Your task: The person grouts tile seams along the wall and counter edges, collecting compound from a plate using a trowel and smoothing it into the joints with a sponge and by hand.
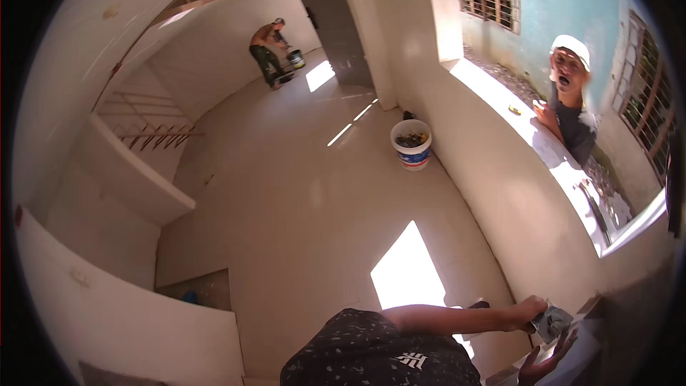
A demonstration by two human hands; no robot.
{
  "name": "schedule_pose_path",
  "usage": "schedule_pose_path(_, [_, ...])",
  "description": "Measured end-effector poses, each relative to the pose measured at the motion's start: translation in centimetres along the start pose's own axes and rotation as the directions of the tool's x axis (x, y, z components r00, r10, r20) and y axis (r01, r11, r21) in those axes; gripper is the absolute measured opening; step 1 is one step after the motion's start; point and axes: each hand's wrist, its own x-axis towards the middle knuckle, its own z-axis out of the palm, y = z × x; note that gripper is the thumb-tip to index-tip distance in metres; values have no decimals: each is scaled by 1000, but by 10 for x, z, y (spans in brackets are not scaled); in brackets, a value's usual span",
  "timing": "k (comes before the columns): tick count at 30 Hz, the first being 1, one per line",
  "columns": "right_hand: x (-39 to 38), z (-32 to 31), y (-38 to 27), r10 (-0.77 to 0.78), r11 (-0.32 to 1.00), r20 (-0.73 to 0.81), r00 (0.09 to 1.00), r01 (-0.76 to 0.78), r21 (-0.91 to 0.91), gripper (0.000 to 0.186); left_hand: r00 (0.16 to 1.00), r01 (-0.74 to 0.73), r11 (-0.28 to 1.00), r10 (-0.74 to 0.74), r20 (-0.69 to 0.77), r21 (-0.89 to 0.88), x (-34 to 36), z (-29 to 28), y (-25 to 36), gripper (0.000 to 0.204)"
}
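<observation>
My left arm reaches across to the lower right, and my left hand (pixel 530 310) is closed round a small trowel (pixel 552 323). Its flat grey blade carries dark smears and points toward the wall side. Just below the blade, my right hand (pixel 547 366) has its fingers stretched out and apart, with nothing seen in it. Whether its fingertips touch the blade I cannot tell. A pale ledge or board (pixel 580 347) lies beside both hands, partly hidden by them.
A white bucket (pixel 421 161) with dark contents stands by the right wall. Through the window opening, a person in a white cap (pixel 575 125) leans at the sunlit sill (pixel 493 93). Another person (pixel 266 53) bends beside a dark bucket (pixel 296 59) at the far end. A curved low wall (pixel 136 300) runs left.
</observation>
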Motion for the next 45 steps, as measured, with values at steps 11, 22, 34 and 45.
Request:
schedule_pose_path(11, [-38,-38,-60,192,973,-108,975,-204,-111,79,963,151,986,-162,217,65,-14,31,17,24])
schedule_pose_path(22, [-84,-76,-101,139,820,-190,972,-220,-529,72,852,-192,862,-90,515,468,-23,73,-29,24])
schedule_pose_path(34, [-90,-118,-97,419,820,-314,852,-504,-272,39,833,154,903,-337,440,400,-22,112,-12,28])
schedule_pose_path(45, [-77,-107,-98,493,751,-287,821,-568,-336,27,838,223,884,-389,382,411,-15,104,-9,31])
